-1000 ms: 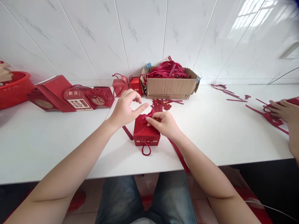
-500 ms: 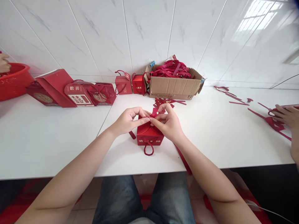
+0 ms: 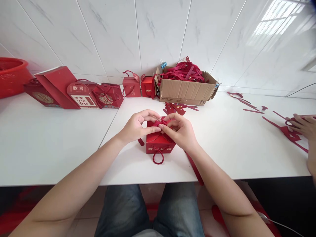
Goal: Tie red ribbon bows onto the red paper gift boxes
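Note:
A small red gift box stands on the white table in front of me, with a twisted cord loop hanging from its near face. On top of it a red ribbon is gathered into what looks like a bow. My left hand grips the ribbon from the left, thumb and fingers closed. From the right, my right hand pinches the same ribbon, its thumb meeting the left thumb. Fingers partly hide the knot. One ribbon strip lies under my right forearm, reaching the table edge.
A cardboard box full of ribbons stands against the wall, loose red strips before it. Red gift boxes stand left of it, larger ones further left. A red basin is far left. Another person's hand rests at right.
The ribbon on top has been drawn flatter, and the fingers of my right hand have come down onto it. The view has shifted slightly; the other person's hand at the left basin is out of view.

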Demonstrator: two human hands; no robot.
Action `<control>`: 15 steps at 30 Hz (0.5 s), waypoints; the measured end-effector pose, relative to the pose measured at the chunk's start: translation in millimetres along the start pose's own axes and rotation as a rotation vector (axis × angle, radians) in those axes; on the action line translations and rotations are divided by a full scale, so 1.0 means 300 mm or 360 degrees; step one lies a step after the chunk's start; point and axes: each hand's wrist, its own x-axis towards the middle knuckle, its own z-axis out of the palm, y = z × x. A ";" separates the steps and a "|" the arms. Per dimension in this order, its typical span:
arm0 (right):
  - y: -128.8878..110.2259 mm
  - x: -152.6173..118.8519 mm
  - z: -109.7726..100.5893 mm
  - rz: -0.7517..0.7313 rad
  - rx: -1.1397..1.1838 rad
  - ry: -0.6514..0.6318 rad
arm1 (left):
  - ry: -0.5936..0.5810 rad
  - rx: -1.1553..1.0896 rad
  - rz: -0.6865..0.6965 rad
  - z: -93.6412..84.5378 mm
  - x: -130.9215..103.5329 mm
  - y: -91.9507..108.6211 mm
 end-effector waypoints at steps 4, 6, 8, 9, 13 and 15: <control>-0.003 -0.006 0.005 -0.0026 -0.0083 0.0063 | -0.0015 -0.0006 0.0046 -0.004 -0.002 -0.004; -0.004 -0.008 0.010 -0.0081 -0.0142 0.0127 | 0.0012 0.0011 0.0088 -0.004 -0.002 -0.007; -0.002 -0.007 0.013 -0.0170 -0.0221 0.0200 | 0.0046 0.0035 0.0127 -0.002 -0.002 -0.008; 0.001 -0.006 0.014 -0.0223 -0.0268 0.0241 | 0.0061 0.0047 0.0142 -0.001 -0.003 -0.008; 0.012 -0.001 0.011 -0.0374 -0.0456 0.0299 | 0.0117 0.0125 0.0190 0.009 -0.008 -0.004; 0.014 0.000 0.007 -0.0406 -0.0520 0.0253 | 0.0171 0.0169 0.0198 0.015 -0.010 -0.003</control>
